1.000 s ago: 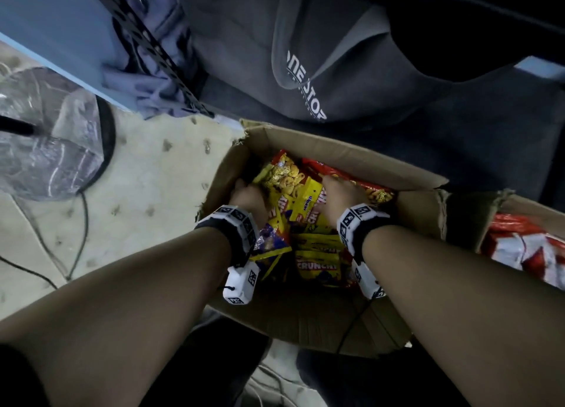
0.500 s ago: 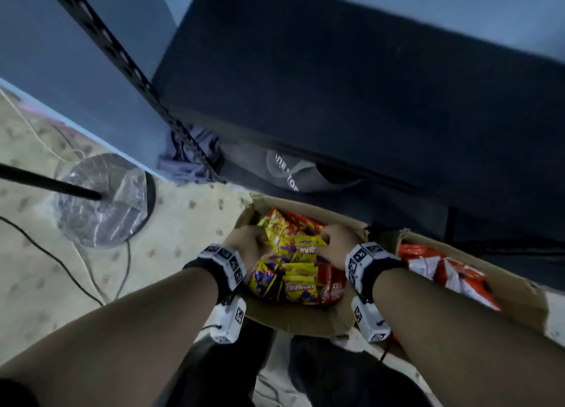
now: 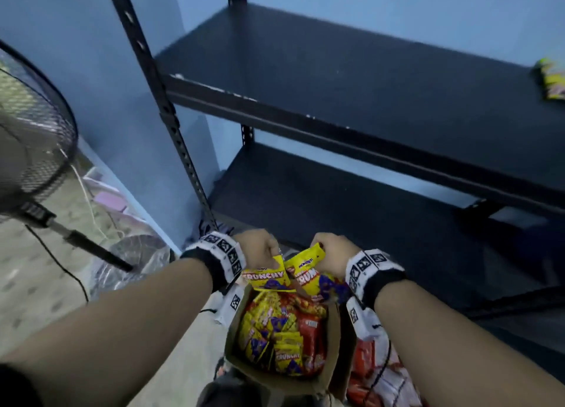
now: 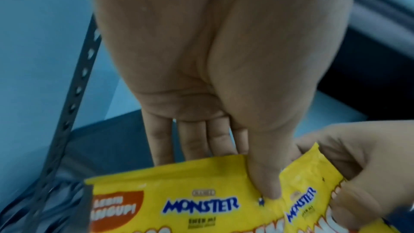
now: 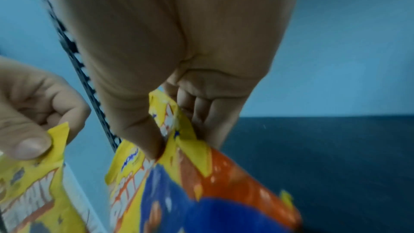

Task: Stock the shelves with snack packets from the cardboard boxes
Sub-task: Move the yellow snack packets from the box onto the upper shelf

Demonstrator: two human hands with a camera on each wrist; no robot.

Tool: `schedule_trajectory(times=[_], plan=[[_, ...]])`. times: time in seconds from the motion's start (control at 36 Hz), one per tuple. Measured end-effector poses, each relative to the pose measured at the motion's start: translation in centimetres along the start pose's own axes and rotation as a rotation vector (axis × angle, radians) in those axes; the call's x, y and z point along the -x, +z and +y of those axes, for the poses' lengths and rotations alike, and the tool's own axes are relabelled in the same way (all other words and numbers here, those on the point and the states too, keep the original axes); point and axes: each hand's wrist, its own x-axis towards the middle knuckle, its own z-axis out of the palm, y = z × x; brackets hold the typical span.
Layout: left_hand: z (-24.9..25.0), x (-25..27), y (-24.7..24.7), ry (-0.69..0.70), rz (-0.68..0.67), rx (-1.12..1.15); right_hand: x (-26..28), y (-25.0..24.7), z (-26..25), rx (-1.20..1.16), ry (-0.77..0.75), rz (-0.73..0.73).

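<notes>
The head view alone takes in the whole setting: a dark metal shelving unit (image 3: pixel 351 79) against a blue wall, an open cardboard box (image 3: pixel 333 376) on the floor below the wrists, packed with yellow and red snack packets (image 3: pixel 275 330), a second batch of red and white packets (image 3: pixel 382 379) at its right, one yellow-green packet (image 3: pixel 553 82) lying at the far right of the upper shelf, and a standing fan (image 3: pixel 33 137) at the left. Both forearms reach forward with banded wrists, and the two hands meet just above the box. The left wrist view shows what the head view cannot: the left hand (image 4: pixel 224 77) pinches the top edge of a yellow packet (image 4: pixel 179 201), thumb pressed on the front and four fingers (image 4: pixel 190 141) straight behind it. The right wrist view shows the right hand (image 5: pixel 179 59) clenched on the crumpled top of a second yellow packet (image 5: pixel 190 183), thumb in front and fingers curled behind; this one has blue and orange print lower down. Both packets hang just beside each other, nearly touching. Readable writing: "MONSTER" in blue letters on both packets, "CRUNCHY" in the head view on the left one, and an orange patch whose words are too blurred to be sure of.
</notes>
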Motion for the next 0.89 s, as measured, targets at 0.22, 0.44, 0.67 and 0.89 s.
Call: schedule_trajectory(times=[0.22,0.44,0.67,0.89], plan=[[5.2,4.5,-10.0,0.139,0.055,-0.095,6.2,-9.6,-6.1,0.258,-0.116,0.036],[11.2,8.2,-18.4,0.262,0.143,-0.140,11.8,-18.5,-7.7,0.173,-0.152,0.183],[18.5,8.4,-24.4,0.373,0.109,-0.228,16.2,-25.0,-5.1,0.101,-0.187,0.355],[25.8,4.6,-26.7,0.465,0.108,-0.290,19.1,-28.2,0.4,-0.113,-0.173,0.467]])
